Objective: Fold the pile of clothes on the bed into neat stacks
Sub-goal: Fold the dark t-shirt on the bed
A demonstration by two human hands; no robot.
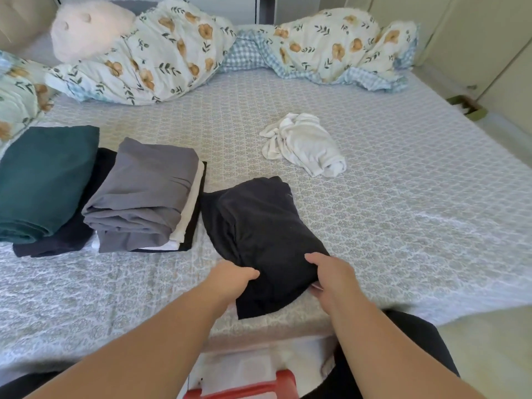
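Note:
A black garment lies partly folded on the bed near its front edge. My left hand grips its near left edge, thumb on top and fingers tucked beneath. My right hand grips the near right edge the same way. To the left stands a folded stack topped by a grey garment over white and black pieces. Further left a folded teal garment rests on a dark navy one. A crumpled white garment lies unfolded beyond the black one.
The patterned grey bedsheet covers the bed. A floral duvet is bunched along the far side with a pink plush toy. A red object sits on the floor below the bed's front edge.

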